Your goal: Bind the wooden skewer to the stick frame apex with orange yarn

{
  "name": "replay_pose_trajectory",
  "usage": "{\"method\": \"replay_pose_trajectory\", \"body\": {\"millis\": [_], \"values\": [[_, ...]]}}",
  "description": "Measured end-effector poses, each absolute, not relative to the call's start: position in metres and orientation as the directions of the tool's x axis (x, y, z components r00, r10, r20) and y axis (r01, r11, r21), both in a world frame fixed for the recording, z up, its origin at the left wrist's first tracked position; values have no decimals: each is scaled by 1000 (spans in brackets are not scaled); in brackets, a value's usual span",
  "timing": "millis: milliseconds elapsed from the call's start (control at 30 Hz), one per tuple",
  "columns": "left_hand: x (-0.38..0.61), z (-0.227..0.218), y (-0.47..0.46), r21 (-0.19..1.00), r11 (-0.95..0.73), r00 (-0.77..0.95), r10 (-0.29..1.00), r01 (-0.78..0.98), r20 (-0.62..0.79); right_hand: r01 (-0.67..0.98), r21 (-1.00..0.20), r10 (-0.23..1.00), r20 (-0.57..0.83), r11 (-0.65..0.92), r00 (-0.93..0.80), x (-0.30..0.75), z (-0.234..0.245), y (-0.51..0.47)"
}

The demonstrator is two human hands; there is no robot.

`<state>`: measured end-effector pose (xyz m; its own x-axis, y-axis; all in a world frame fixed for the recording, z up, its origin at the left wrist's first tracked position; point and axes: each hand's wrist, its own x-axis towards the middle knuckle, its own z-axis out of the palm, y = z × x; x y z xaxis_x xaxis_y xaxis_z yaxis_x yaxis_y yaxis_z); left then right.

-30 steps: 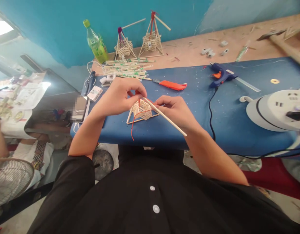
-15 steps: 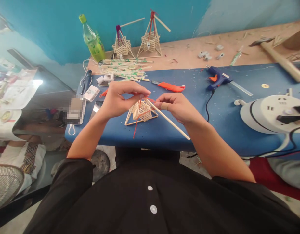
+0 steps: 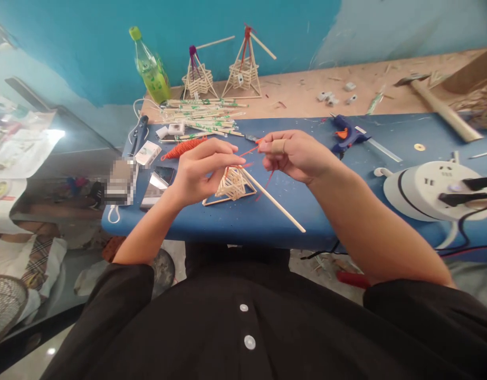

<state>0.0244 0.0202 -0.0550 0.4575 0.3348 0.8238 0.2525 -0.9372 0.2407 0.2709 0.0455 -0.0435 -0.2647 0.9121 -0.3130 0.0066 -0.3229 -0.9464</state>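
One orange skein [image 3: 182,149] is lying behind your left hand [image 3: 196,170], whose fingers [image 3: 223,146] are nearly meeting, their hold unclear; the stick frame [image 3: 233,184] is standing below them. An orange cord [image 3: 250,151] is stretching to your right hand [image 3: 291,154], whose closed fingers are pinching it.

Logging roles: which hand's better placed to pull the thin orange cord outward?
Probably the right hand: it's right of the pale wooden pyramid frame, pinching the thin orange cord; the left hand crowds the frame's top.
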Motion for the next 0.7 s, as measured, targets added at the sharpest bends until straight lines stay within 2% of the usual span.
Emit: {"method": "replay_pose_trajectory", "body": {"millis": [133,233,333,433,533,633,700], "values": [[28,-62,6,147,-926,422,295,348,858,329,-920,881,-326,-213,-343,263,-21,67],[35,-70,-8,60,-911,399,237,408,886,559,-829,891,-258,-5,-374,255,-3,82],[46,-78,-23,75,-905,291,212,420,933,579,-794,903,-95,186,-420,244,1,102],[54,-82,-36,250,-879,111,319,406,941,522,-812,880,-23,260,-474,226,-3,122],[52,-85,-42,462,-807,-52,478,368,877,574,-772,853,-83,271,-515,204,0,128],[43,-92,-34,687,-672,-185,664,275,724,624,-731,845,-124,277,-520,185,19,111],[37,-100,-22,809,-554,-186,789,196,586,657,-665,826,-106,355,-554,177,36,88]]}}
